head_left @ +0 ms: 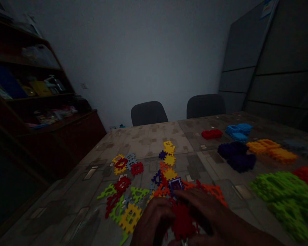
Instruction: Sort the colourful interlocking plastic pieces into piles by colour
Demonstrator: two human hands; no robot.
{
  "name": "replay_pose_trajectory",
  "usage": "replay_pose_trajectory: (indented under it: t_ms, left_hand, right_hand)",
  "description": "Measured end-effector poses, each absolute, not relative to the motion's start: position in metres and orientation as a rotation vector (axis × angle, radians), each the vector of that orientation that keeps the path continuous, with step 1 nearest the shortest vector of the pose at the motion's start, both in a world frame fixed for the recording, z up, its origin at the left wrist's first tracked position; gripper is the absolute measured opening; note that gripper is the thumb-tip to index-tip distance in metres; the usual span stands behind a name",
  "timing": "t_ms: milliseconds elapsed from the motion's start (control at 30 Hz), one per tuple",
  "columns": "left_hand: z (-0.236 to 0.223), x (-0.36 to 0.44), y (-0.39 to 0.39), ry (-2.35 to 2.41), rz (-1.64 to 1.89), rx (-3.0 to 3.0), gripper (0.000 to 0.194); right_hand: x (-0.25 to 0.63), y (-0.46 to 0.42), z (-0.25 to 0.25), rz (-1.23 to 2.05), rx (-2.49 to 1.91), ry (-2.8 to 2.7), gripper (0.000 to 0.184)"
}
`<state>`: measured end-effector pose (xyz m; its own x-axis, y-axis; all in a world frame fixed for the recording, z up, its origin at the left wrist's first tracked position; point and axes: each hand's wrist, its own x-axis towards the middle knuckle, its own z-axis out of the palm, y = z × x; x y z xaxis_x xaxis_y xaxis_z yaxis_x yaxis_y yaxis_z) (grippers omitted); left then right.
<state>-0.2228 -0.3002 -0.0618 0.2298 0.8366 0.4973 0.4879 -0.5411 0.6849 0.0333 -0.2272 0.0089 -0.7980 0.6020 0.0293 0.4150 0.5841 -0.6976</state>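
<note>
Left hand point(154, 222) and right hand point(197, 212) close over a dark red plastic piece point(182, 222).

The fingers curl around it, apparently gripping, though dim blur makes that hard to confirm. Orange pieces point(161, 191) lie just beyond on the patterned table point(143, 136); the paper label point(268, 8) on the far panel is unreadable.
</note>
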Motion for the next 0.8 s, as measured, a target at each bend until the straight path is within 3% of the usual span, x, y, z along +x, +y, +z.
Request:
replay_pose_trajectory:
  t_ms: [167,300,467,667,800]
  left_hand:
    - [-0.067,-0.225,-0.296,1.183,1.198,2.22,0.032]
    - [-0.062,-0.22,-0.302,1.227,1.161,2.225,0.039]
    - [-0.045,-0.217,-0.312,1.395,1.198,2.194,0.033]
    - [-0.038,-0.233,-0.317,1.477,1.115,2.37,0.026]
    - [-0.033,-0.252,-0.319,1.361,0.991,2.573,0.033]
  right_hand:
    - [0.03,-0.232,0.001,0.754,-0.707,-2.586,0.095]
    - [0.052,-0.224,0.016,0.724,-0.8,-2.617,0.083]
    - [0.105,-0.213,0.032,0.721,-1.1,-2.531,0.071]
    - [0.147,-0.228,-0.015,0.703,-1.123,-2.649,0.072]
    - [0.146,-0.234,-0.027,0.552,-0.944,-2.711,0.083]
